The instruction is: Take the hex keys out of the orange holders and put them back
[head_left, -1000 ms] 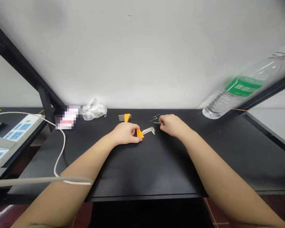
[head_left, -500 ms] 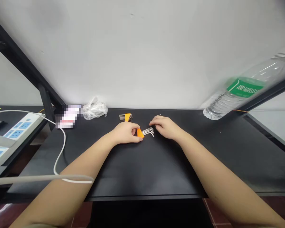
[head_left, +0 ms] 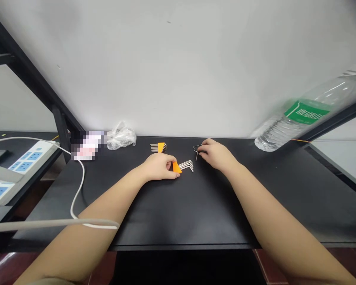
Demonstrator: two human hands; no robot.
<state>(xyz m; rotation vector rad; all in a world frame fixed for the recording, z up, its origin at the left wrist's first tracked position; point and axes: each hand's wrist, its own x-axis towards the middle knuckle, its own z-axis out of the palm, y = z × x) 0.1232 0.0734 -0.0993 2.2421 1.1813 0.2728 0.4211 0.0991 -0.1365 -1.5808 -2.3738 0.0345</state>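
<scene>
My left hand (head_left: 158, 166) pinches an orange hex key holder (head_left: 177, 167) between thumb and fingers, low over the black table. Several silver hex keys (head_left: 187, 164) stick out of that holder to the right, their bent ends pointing down. Fingers together, my right hand (head_left: 215, 153) grips a small hex key (head_left: 196, 155) whose short end shows below the fingertips. Another thin hex key (head_left: 195, 147) lies by the fingertips, partly covered by them. Behind my left hand sits a second orange holder (head_left: 160, 147) filled with dark hex keys.
A crumpled clear plastic bag (head_left: 121, 135) and a blurred-out item (head_left: 89, 145) lie at the back left. A large water bottle (head_left: 305, 111) stands at the back right. At left are a white power strip (head_left: 29, 161) and a white cable (head_left: 77, 194) crossing over my left forearm.
My right hand has moved a little right, away from the orange holder, and a hex key now shows at its fingertips. My left hand keeps its hold.
</scene>
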